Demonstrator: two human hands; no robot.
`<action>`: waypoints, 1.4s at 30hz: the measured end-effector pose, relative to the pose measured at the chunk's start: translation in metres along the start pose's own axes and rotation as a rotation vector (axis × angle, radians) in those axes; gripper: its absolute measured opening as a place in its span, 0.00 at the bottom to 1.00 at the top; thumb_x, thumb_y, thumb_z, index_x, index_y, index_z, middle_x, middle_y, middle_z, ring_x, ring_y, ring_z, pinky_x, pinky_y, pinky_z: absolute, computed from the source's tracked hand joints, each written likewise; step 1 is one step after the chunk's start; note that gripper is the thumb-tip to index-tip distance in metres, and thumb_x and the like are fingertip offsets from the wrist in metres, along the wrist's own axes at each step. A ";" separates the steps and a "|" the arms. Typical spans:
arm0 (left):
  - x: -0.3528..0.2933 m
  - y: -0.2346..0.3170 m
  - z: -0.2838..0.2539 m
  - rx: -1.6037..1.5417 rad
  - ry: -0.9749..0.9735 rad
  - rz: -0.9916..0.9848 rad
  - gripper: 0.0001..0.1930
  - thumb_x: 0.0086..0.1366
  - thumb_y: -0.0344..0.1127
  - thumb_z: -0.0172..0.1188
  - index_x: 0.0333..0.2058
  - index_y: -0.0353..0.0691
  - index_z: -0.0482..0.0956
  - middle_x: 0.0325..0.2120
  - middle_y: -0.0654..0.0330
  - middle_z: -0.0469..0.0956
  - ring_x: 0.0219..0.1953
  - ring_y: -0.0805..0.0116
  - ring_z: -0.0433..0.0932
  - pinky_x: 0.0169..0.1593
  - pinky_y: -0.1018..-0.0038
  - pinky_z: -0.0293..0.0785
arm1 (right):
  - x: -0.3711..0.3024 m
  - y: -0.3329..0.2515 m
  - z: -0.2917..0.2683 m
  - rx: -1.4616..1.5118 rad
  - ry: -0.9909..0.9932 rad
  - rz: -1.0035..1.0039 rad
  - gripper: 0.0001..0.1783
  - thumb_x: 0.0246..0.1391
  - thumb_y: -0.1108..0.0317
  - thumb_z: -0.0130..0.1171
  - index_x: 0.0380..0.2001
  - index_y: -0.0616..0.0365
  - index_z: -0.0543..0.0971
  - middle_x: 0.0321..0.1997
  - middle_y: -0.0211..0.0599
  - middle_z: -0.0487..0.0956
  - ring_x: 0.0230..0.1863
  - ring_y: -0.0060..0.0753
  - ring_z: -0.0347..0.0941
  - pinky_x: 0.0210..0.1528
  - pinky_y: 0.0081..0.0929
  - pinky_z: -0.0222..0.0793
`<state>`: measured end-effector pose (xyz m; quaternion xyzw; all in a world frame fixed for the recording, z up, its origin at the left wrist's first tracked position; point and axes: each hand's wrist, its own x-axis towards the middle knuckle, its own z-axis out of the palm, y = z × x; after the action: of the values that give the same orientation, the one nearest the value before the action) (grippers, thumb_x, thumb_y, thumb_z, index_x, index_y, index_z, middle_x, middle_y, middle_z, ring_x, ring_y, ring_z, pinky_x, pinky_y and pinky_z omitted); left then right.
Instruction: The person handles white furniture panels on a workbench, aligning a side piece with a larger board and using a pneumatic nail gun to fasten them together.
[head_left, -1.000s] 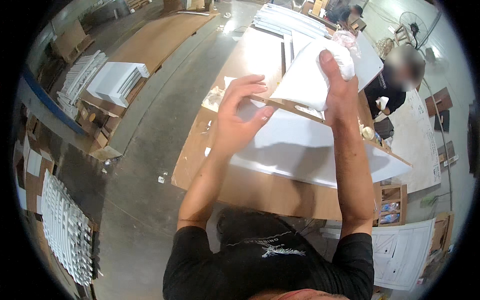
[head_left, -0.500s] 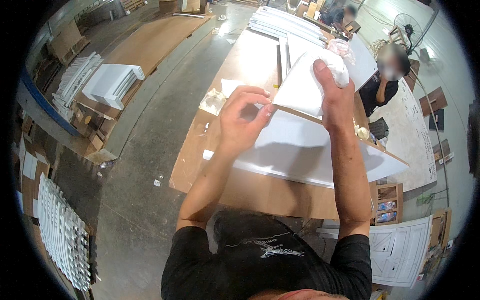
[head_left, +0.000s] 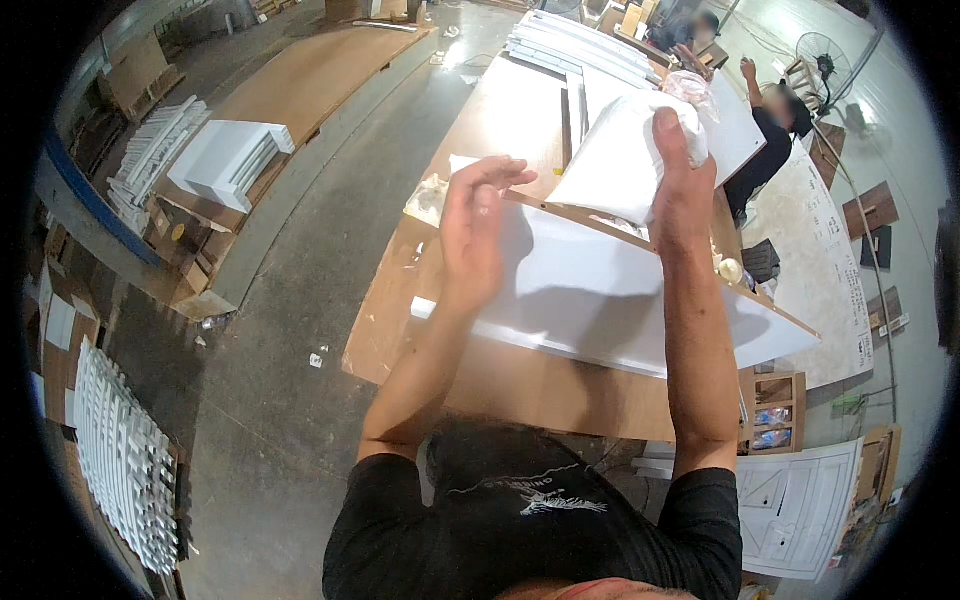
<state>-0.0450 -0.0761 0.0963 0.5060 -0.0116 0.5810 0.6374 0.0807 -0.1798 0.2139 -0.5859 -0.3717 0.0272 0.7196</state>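
My right hand (head_left: 684,195) is wrapped round a plump white cone-shaped bag (head_left: 612,165), thumb on top. Its narrow tip points left, close to the bare brown upper edge of a long white board (head_left: 580,275). My left hand (head_left: 474,225) is off the bag, near the board's left end, fingers apart and nothing in it. Whatever fills the bag is hidden. A crumpled clear plastic bag (head_left: 690,95) lies beyond my right hand.
The board rests on a brown-topped workbench (head_left: 400,320). White strips (head_left: 575,55) are stacked at its far end. Two people work at the far right, one in a dark shirt (head_left: 757,160). Another bench (head_left: 300,95) with white panels (head_left: 225,160) stands left across the floor.
My left hand has come away from the bag's tip and moved slightly left, its fingers spreading. The bag in my right hand shifted a little right. A person at the right raised an arm.
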 end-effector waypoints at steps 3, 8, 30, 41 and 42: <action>-0.002 -0.002 -0.004 0.164 0.064 -0.256 0.22 0.80 0.45 0.36 0.51 0.35 0.76 0.48 0.51 0.77 0.53 0.63 0.74 0.63 0.66 0.63 | 0.002 -0.001 0.007 -0.114 -0.012 -0.073 0.25 0.59 0.53 0.67 0.46 0.67 0.83 0.39 0.31 0.82 0.40 0.21 0.74 0.44 0.22 0.70; -0.007 -0.030 -0.013 0.424 0.101 -0.217 0.24 0.80 0.46 0.35 0.49 0.36 0.77 0.47 0.55 0.76 0.54 0.64 0.70 0.64 0.68 0.58 | 0.004 0.001 0.023 -0.294 -0.028 -0.146 0.23 0.55 0.52 0.70 0.41 0.65 0.86 0.31 0.31 0.83 0.32 0.20 0.76 0.37 0.23 0.71; -0.012 -0.040 -0.012 0.430 0.159 -0.159 0.20 0.79 0.41 0.36 0.43 0.36 0.76 0.42 0.57 0.76 0.51 0.64 0.71 0.62 0.70 0.60 | 0.004 0.005 0.010 -0.311 -0.004 -0.215 0.21 0.53 0.55 0.71 0.40 0.64 0.86 0.33 0.32 0.85 0.34 0.21 0.79 0.39 0.22 0.73; -0.014 -0.038 -0.003 0.397 0.186 -0.211 0.20 0.79 0.39 0.35 0.42 0.36 0.76 0.40 0.56 0.76 0.48 0.65 0.71 0.58 0.71 0.63 | -0.001 -0.003 -0.035 -0.296 0.073 -0.124 0.20 0.54 0.58 0.72 0.41 0.65 0.86 0.33 0.30 0.84 0.33 0.19 0.77 0.37 0.21 0.73; -0.014 -0.038 -0.002 0.392 0.189 -0.222 0.19 0.78 0.39 0.35 0.42 0.36 0.76 0.39 0.56 0.76 0.47 0.65 0.72 0.57 0.71 0.63 | -0.002 -0.002 -0.041 -0.318 0.084 -0.131 0.20 0.54 0.58 0.71 0.41 0.65 0.86 0.33 0.30 0.84 0.33 0.19 0.77 0.37 0.21 0.73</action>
<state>-0.0221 -0.0781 0.0635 0.5617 0.2170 0.5432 0.5851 0.1020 -0.2153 0.2136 -0.6675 -0.3782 -0.1035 0.6330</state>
